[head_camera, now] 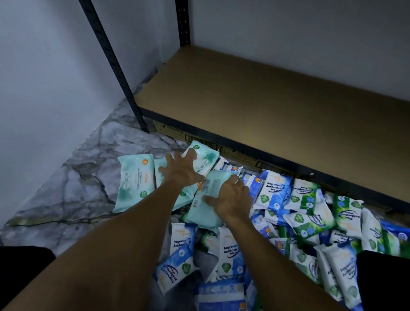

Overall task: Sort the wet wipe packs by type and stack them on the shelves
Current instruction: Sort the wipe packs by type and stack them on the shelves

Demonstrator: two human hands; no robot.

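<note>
The left hand point(180, 169) lies spread, fingers straight, on a row of teal packs point(134, 180) set side by side on the marble floor point(57, 184). Their long axes run away from the person, and the sideways print reads "Antibacterial Fragrance Free Wipe". Just right of it, the right hand point(232, 199) grips a face-down pack point(202, 211), barcode label up, lying the same way. Further right lies a heap before the brown shelf point(272, 99): blue packs point(274, 191) reading "Fragrance Free Antibacterial Wipes" and green packs point(306, 195) reading "Pine Antibacterial Wipes".
</note>
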